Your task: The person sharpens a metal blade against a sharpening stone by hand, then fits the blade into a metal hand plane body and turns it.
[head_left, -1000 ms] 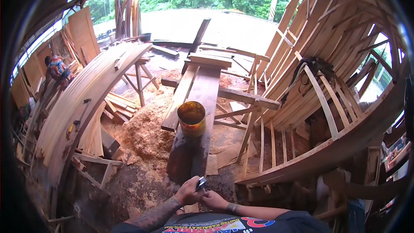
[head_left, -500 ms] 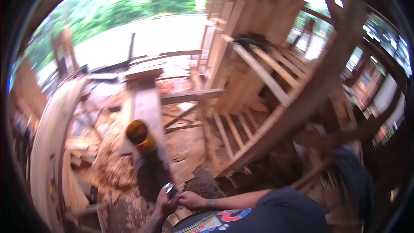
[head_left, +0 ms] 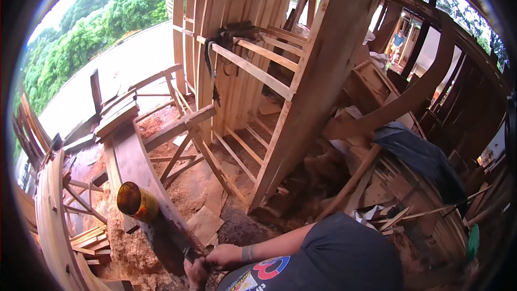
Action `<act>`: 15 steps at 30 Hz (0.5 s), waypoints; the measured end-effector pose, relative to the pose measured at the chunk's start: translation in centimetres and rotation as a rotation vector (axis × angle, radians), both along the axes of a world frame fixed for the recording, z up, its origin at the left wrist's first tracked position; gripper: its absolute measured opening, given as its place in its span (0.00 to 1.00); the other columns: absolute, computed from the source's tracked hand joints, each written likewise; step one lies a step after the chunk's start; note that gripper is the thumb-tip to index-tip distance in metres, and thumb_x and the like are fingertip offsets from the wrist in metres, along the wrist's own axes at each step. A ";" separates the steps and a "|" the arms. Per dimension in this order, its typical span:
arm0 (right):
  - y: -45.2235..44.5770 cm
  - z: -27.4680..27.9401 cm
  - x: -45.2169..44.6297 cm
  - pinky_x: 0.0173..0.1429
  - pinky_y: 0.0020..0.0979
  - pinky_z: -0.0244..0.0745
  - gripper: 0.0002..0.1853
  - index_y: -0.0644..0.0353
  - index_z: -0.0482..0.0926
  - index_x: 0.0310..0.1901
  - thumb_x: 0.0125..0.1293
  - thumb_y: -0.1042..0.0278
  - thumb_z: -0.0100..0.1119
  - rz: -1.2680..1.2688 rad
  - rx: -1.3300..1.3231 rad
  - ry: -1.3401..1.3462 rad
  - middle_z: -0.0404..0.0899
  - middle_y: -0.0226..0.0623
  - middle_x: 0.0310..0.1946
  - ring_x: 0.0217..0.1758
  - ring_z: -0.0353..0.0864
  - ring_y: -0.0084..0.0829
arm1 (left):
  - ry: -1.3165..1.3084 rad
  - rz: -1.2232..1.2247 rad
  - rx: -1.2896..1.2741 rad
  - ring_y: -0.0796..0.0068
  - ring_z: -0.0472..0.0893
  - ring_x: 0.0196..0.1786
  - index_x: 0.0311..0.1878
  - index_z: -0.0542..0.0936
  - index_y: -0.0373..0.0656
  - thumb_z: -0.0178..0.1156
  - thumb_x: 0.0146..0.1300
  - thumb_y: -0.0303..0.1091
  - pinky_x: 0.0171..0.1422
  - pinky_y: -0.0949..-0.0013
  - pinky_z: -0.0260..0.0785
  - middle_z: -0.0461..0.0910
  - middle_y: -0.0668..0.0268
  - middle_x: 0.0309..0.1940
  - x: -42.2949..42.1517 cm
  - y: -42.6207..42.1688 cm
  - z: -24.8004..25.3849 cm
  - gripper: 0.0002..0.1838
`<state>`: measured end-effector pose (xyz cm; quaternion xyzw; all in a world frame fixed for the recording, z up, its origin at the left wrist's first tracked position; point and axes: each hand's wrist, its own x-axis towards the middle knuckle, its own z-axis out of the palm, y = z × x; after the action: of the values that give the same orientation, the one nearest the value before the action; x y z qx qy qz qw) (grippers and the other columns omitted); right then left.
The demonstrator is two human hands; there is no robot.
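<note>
At the bottom of the view, my left hand is closed around a small dark object, too small to name, whose top sticks out above the fist. My right hand touches it from the right, its fingers curled; whether they pinch anything is hidden. Both hands are close to my body, over the near end of a dark-stained plank. A yellowish, stained can stands on that plank, beyond my hands and to the left.
A tall wooden frame with rungs rises ahead. Trestle legs stand beside the plank. Curved boards are at left, wood shavings on the ground. A dark blue tarp covers wood at right. A distant person stands at upper right.
The view has swung to the right, so the can and plank now appear farther left and the frame is central. My hands remain together, with the small object still in my left hand.
</note>
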<state>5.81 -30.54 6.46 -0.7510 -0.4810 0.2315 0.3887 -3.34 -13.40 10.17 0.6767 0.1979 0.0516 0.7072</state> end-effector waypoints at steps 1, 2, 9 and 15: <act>-0.3 0.4 0.1 0.49 0.52 0.83 0.13 0.57 0.85 0.44 0.68 0.57 0.71 -0.006 -0.033 0.002 0.88 0.52 0.37 0.43 0.88 0.60 | -0.045 -0.032 -0.007 0.71 0.84 0.42 0.47 0.85 0.37 0.61 0.65 0.26 0.50 0.67 0.78 0.84 0.66 0.42 -0.1 0.7 -1.1 0.09; -0.6 0.5 0.1 0.50 0.52 0.83 0.14 0.57 0.85 0.46 0.69 0.56 0.71 -0.039 0.015 0.086 0.88 0.53 0.39 0.44 0.88 0.60 | -0.066 -0.036 0.053 0.70 0.84 0.42 0.46 0.86 0.37 0.60 0.66 0.26 0.50 0.66 0.78 0.85 0.65 0.42 -0.1 1.4 -3.0 0.09; -0.6 2.4 0.6 0.57 0.53 0.84 0.23 0.64 0.85 0.51 0.70 0.50 0.74 -0.108 0.073 0.106 0.90 0.55 0.47 0.52 0.90 0.58 | -0.003 0.046 0.101 0.66 0.88 0.41 0.49 0.85 0.34 0.56 0.71 0.29 0.48 0.63 0.83 0.86 0.59 0.43 1.1 2.4 -7.0 0.12; -1.3 4.5 1.3 0.52 0.54 0.84 0.18 0.60 0.85 0.49 0.72 0.53 0.69 -0.176 -0.044 0.108 0.90 0.50 0.44 0.48 0.90 0.58 | -0.041 0.095 -0.005 0.69 0.87 0.41 0.52 0.85 0.34 0.56 0.73 0.29 0.46 0.63 0.82 0.85 0.63 0.41 1.8 0.1 -3.2 0.12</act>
<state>7.08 -31.83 10.95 -0.7851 -0.3863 0.2468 0.4164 -1.56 -13.29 6.98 0.6635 0.2154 0.0987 0.7096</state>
